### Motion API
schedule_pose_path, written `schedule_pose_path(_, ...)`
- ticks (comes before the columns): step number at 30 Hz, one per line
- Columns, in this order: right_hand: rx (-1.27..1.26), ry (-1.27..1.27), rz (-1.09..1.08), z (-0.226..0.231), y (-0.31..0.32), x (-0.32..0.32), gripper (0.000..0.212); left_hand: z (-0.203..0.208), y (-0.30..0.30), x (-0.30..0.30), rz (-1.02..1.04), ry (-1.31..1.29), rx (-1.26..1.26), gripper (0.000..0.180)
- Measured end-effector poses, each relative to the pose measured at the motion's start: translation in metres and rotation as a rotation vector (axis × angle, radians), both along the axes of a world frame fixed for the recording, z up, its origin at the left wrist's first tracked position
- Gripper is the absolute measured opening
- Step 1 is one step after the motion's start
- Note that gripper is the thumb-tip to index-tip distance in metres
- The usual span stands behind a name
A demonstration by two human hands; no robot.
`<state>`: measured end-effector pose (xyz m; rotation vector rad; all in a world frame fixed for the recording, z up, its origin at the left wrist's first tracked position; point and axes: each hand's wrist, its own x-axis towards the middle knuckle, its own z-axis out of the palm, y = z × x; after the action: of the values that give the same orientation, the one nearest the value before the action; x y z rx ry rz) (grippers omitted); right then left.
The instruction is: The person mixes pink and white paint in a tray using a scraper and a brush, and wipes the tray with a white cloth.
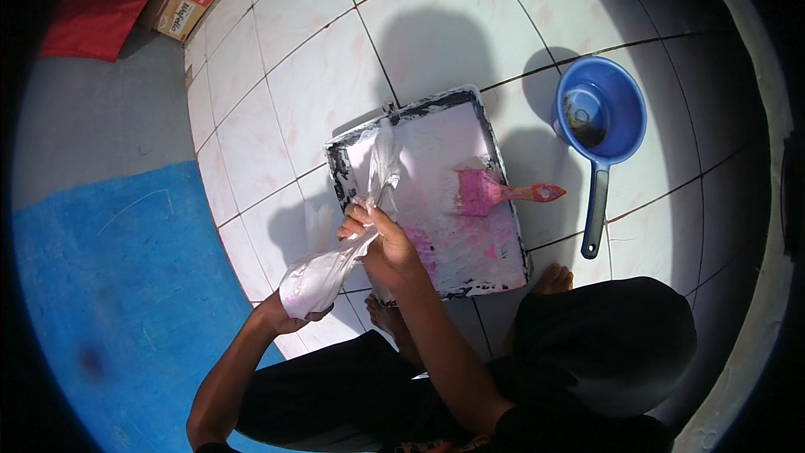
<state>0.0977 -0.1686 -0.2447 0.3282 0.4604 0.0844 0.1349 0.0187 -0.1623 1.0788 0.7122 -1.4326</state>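
Observation:
A crumpled white plastic bag (323,277), tinted pink inside, stretches between my two hands. My right hand (379,239) is closed around its twisted middle. At the bag's lower left end, my left hand (285,315) grips it, most of the fingers hidden by the plastic. The bag's upper end (385,155) hangs over a paint tray (340,174), whose dark rim is smeared with white. Pale pink-white paint (432,147) covers the tray bottom, with brighter pink streaks at the near side. A flat paintbrush (480,193) with pink bristles lies in it, its reddish handle crossing the right rim.
A blue water dipper (620,105) with a dark handle stands right of the tray, dark residue inside. White tiles (306,75) lie underneath; blue-painted floor (126,252) is at the left. A cardboard box (184,2) and red cloth (101,0) are far left. My bare feet (553,278) flank the tray's near edge.

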Motion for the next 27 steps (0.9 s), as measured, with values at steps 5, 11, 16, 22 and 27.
schedule_pose_path(5,0.226,-0.145,-0.148,-0.028,0.015,-0.002,0.015,-0.006,0.013,-0.007,0.213,0.247,0.012,0.035)
schedule_pose_path(11,0.085,-0.133,-0.136,-0.042,0.026,0.000,0.016,-0.007,0.017,-0.004,0.281,0.305,0.081,0.039)
schedule_pose_path(16,0.039,-0.097,-0.085,-0.025,0.002,0.005,0.013,-0.010,0.011,-0.003,0.412,0.414,-0.159,0.044)
schedule_pose_path(22,0.254,-0.102,-0.246,-0.026,0.008,0.006,0.011,-0.006,0.006,-0.009,0.488,0.455,-0.246,0.045)
schedule_pose_path(27,0.180,-0.111,-0.245,-0.043,0.018,0.012,0.017,-0.011,0.013,-0.007,0.448,0.426,-0.232,0.045)
